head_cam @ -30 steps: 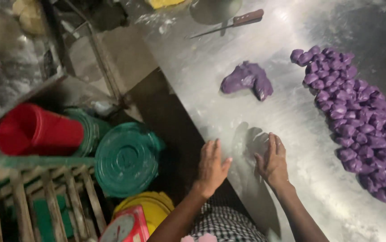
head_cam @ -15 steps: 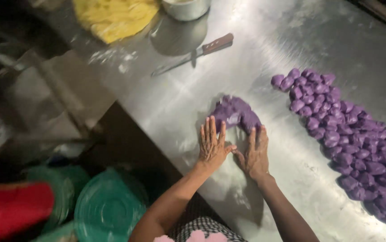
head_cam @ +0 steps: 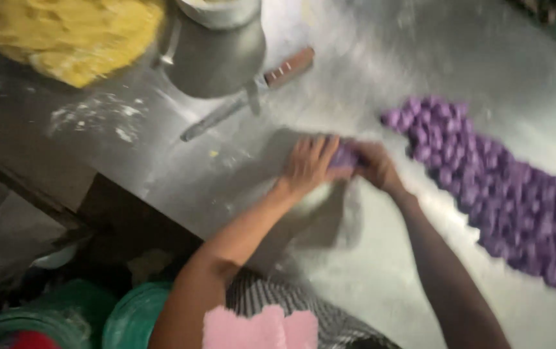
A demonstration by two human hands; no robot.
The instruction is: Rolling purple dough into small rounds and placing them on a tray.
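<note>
Nearest, green plastic lids (head_cam: 132, 317) low beside the tabletop (head_cam: 368, 284). Further up, left hand (head_cam: 308, 165) and right hand (head_cam: 373, 167) cupped from both sides around a purple dough lump (head_cam: 344, 156) resting on floured steel, fingers curled, pressing rather than lifting. Likely soft, pliable, light, a little tacky; best gathered from the flanks with flat palms. Just right, a band of small purple dough balls (head_cam: 497, 194), easily knocked. Beyond, a wooden-handled knife (head_cam: 252, 94), a metal pot (head_cam: 216, 45), a yellow dough mound (head_cam: 71, 35) at the far edge.
</note>
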